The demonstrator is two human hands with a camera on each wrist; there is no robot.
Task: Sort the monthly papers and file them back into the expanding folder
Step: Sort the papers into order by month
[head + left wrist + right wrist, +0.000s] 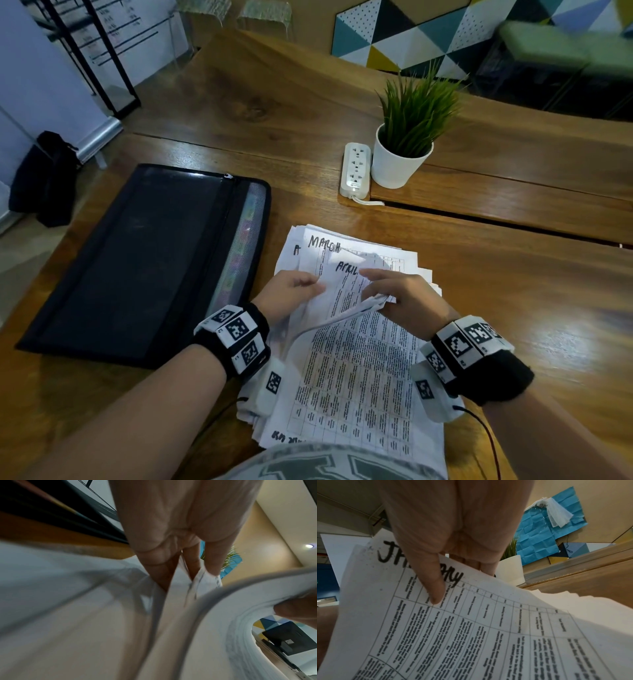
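- The stack of papers [352,359] lies at lower centre of the head view, on the wooden bench [513,308], its near edge at the person's body.
- The left hand [291,291] pinches a lifted sheet edge between thumb and fingers; the left wrist view shows several sheets fanned up around those fingers [212,563].
- The right hand [400,298] has its grip closed on a bowed bundle of sheets; the right wrist view shows its thumb [435,588] pressed on a sheet headed in marker, apparently "January".
- Headings "March" and "April" show at the stack's far end, so sorting is probably still at an early stage.
- To do it well, I would lift each sheet only far enough to read the heading, and keep the pinch near the corner to avoid creasing.
- The black expanding folder [147,260] lies flat at left, just beside the stack; whether it is zipped shut I cannot tell.
- Open bench lies to the right of the stack for month piles; the power strip [356,171] and potted plant [407,137] stand well beyond.
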